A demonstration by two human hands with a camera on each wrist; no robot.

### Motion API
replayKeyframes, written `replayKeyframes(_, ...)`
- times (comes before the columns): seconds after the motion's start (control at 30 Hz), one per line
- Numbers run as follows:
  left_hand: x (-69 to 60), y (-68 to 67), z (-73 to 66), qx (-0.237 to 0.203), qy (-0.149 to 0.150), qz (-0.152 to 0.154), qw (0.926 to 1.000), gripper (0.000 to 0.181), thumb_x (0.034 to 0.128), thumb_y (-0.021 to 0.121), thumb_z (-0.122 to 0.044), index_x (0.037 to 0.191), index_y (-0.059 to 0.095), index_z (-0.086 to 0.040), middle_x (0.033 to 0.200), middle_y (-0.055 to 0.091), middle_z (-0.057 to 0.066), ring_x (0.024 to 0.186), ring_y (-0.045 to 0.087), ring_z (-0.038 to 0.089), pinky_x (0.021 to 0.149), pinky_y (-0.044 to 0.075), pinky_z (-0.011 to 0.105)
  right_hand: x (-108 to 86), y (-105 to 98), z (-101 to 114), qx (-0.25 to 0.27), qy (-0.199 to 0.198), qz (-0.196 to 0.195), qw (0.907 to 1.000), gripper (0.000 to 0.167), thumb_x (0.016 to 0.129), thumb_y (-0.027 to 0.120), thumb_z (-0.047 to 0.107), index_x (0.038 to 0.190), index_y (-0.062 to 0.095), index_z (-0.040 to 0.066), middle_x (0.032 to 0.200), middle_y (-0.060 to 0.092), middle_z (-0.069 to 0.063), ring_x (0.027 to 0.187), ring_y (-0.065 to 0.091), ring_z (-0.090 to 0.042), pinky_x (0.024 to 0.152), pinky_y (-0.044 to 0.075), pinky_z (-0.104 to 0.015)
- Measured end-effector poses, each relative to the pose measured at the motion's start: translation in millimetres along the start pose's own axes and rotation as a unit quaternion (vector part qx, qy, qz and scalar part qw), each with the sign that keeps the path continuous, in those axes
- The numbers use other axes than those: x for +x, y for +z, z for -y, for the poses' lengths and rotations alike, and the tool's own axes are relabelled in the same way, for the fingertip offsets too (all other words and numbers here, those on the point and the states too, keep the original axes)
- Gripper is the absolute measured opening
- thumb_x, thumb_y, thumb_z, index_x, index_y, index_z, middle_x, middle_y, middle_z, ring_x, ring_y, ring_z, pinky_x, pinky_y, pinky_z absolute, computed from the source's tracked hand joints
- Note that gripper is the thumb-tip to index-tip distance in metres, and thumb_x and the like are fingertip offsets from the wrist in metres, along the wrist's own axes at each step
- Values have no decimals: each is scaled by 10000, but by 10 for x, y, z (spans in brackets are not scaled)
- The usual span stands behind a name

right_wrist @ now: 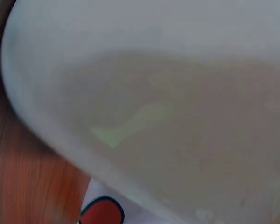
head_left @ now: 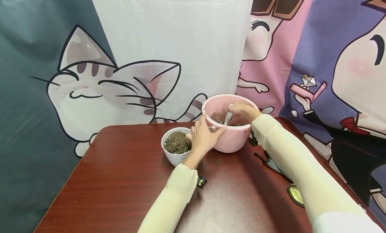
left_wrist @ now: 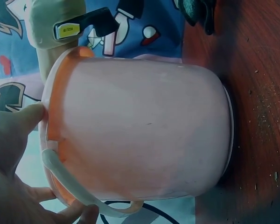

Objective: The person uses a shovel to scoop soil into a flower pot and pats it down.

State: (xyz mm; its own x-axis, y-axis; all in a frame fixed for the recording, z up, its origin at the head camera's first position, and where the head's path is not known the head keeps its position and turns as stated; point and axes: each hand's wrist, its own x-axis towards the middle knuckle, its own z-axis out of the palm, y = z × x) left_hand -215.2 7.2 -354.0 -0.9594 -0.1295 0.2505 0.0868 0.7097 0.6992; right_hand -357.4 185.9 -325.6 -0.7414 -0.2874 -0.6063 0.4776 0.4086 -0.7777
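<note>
A pink bucket (head_left: 230, 140) stands upright at the back of the table. My left hand (head_left: 203, 135) grips its near left rim. In the left wrist view the thumb presses on the rim, and fingers lie by the pale handle (left_wrist: 72, 184). My right hand (head_left: 241, 110) reaches inside the bucket and holds a whitish tool (head_left: 229, 116), whose lower end is hidden behind the rim. Dark crumbly material (head_left: 218, 121) shows inside. In the right wrist view the bucket's pale wall (right_wrist: 130, 28) fills most of the picture, blurred.
Left of the bucket, a white bowl (head_left: 178, 159) holds a heap of dark, soil-like material (head_left: 178, 142). A greyish item (head_left: 272, 165) and a yellow-green rounded item (head_left: 295, 194) lie near the right arm. Crumbs (left_wrist: 266, 107) dot the table. A cartoon-printed cloth (head_left: 181, 42) hangs behind.
</note>
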Motion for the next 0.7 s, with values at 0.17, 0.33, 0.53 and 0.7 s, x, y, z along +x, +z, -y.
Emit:
replayKeyframes(0.17,0,7,5,-23,-12,-24,10000,984,747,726,-689,1521,358,-206,1315,564,139,1137,516,364,925,278,591,-75,48,51,-70,-1075,-460,9931,278,1046,274,59,1234,359,-128,1280,441,-343,1245,487,-431,1020,446,-485)
replayKeyframes(0.33,-1,6,14,12,-17,-51,10000,991,745,721,-698,1525,355,-211,1291,580,141,1136,526,364,911,286,574,-81,-34,69,358,-1280,-462,9900,219,1043,305,32,1248,277,-38,1017,484,-223,848,631,-301,870,550,-435)
replayKeyframes(0.53,-2,3,24,-25,18,-45,10000,992,741,714,-711,1522,366,-209,1274,581,139,1148,526,367,914,274,586,-150,-134,72,1166,-1255,-649,9831,130,1039,346,44,1125,381,-47,913,528,-208,744,660,-262,792,577,-390)
replayKeyframes(0.7,-2,3,28,-58,22,-50,10000,984,737,722,-705,1515,376,-211,1287,573,131,1145,520,356,918,271,583,-251,-183,75,1521,-1363,-721,9763,237,1043,356,57,1223,370,-97,890,575,-217,746,694,-284,810,566,-404)
